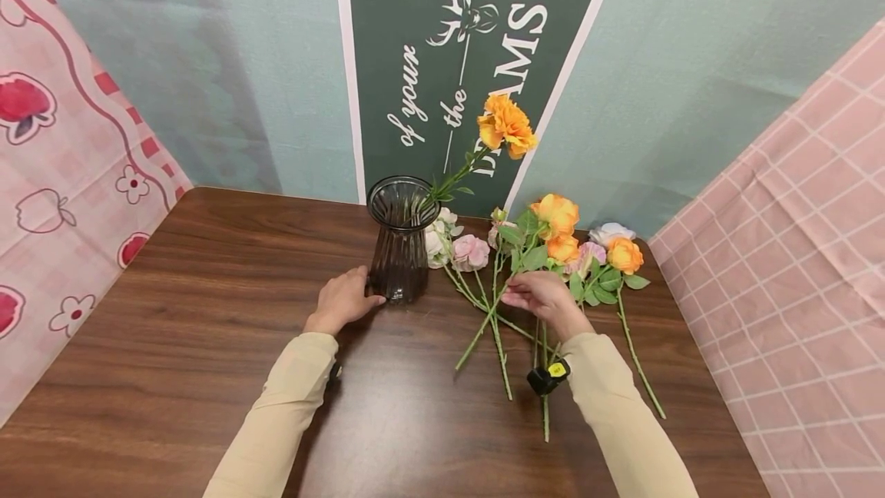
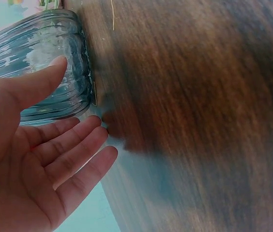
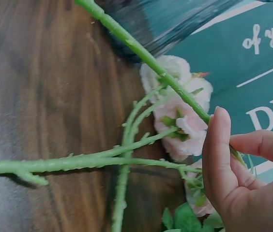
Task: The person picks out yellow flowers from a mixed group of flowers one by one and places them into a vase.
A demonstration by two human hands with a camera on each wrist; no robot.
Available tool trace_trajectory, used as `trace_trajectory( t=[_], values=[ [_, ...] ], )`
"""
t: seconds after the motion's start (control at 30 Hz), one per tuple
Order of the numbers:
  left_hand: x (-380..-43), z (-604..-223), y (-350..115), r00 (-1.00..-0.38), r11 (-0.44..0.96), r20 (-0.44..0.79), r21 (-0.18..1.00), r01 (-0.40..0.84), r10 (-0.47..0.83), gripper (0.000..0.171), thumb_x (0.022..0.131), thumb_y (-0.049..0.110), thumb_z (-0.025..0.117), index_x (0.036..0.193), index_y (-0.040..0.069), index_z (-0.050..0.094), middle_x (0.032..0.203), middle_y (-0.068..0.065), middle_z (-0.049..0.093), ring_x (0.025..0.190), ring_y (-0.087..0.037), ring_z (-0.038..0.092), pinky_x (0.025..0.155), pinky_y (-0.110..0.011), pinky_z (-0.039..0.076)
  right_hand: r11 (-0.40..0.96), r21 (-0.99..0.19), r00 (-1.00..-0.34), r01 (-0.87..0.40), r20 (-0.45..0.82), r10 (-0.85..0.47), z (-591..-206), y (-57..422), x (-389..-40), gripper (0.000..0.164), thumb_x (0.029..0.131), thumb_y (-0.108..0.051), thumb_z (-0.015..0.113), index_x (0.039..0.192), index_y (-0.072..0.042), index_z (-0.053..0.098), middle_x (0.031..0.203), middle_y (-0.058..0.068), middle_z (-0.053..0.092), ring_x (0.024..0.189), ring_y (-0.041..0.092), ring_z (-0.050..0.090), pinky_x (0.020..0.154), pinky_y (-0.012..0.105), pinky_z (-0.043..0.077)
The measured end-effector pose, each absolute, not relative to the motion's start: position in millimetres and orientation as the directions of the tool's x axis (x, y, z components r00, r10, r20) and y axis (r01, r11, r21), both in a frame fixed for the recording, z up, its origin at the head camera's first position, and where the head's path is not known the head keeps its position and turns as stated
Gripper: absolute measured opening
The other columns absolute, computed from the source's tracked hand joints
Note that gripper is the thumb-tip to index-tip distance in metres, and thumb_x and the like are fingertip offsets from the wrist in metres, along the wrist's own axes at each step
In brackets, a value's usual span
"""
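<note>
One vase (image 1: 402,240), roughly eight flowers (image 1: 553,240).

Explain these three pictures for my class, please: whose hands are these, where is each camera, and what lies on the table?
A person works bare-handed; there is no machine. One camera sits on the head, one on each wrist. On the brown wooden table stands a dark ribbed glass vase with one orange flower in it. Beside it lie loose artificial flowers, orange, pink and white, with green stems. The left hand rests open against the vase, as the left wrist view shows. The right hand pinches a green stem from the pile between thumb and fingers.
</note>
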State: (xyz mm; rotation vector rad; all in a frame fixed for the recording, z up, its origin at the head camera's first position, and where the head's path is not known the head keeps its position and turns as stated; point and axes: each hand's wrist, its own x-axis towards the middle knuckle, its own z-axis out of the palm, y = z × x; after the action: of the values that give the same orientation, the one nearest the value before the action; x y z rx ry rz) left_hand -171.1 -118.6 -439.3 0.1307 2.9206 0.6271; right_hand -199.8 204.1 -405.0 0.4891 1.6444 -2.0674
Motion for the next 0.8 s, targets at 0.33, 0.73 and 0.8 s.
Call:
trace_trajectory(
  t=[0.33, 0.73, 0.8],
  values=[
    [-170.7, -438.3, -118.9, -0.983, 0.910, -0.141, 0.413, 0.050, 0.118, 0.061, 0.083, 0.036, 0.065, 0.125, -0.005, 0.047, 0.122, -0.024, 0.052, 0.104, -0.044, 0.051, 0.081, -0.053, 0.043, -0.297, -0.801, -0.854, 0.520, -0.481, -0.198, -394.8, 213.1, -197.0, 0.033, 0.089, 0.014, 0.037, 0.067, 0.004, 0.060, 0.063, 0.013, 0.059, 0.061, 0.021, 0.063, 0.065, 0.030, 0.054],
    [-171.5, -437.5, -118.0, -0.982, 0.912, -0.149, 0.407, 0.047, 0.117, 0.062, 0.083, 0.036, 0.065, 0.126, -0.005, 0.046, 0.122, -0.024, 0.052, 0.104, -0.044, 0.051, 0.082, -0.053, 0.043, -0.367, -0.772, -0.855, 0.519, -0.469, -0.223, -384.3, 218.9, -197.6, 0.032, 0.087, 0.016, 0.033, 0.067, 0.008, 0.057, 0.068, 0.018, 0.059, 0.068, 0.027, 0.065, 0.070, 0.035, 0.053],
    [-171.4, -437.3, -118.0, -0.982, 0.913, -0.147, 0.404, 0.049, 0.118, 0.062, 0.083, 0.036, 0.065, 0.126, -0.005, 0.046, 0.122, -0.024, 0.052, 0.104, -0.044, 0.052, 0.082, -0.053, 0.043, -0.377, -0.769, -0.856, 0.517, -0.463, -0.230, -382.1, 219.5, -197.4, 0.032, 0.087, 0.016, 0.032, 0.068, 0.008, 0.057, 0.069, 0.019, 0.059, 0.069, 0.028, 0.065, 0.071, 0.035, 0.053]
  ],
)
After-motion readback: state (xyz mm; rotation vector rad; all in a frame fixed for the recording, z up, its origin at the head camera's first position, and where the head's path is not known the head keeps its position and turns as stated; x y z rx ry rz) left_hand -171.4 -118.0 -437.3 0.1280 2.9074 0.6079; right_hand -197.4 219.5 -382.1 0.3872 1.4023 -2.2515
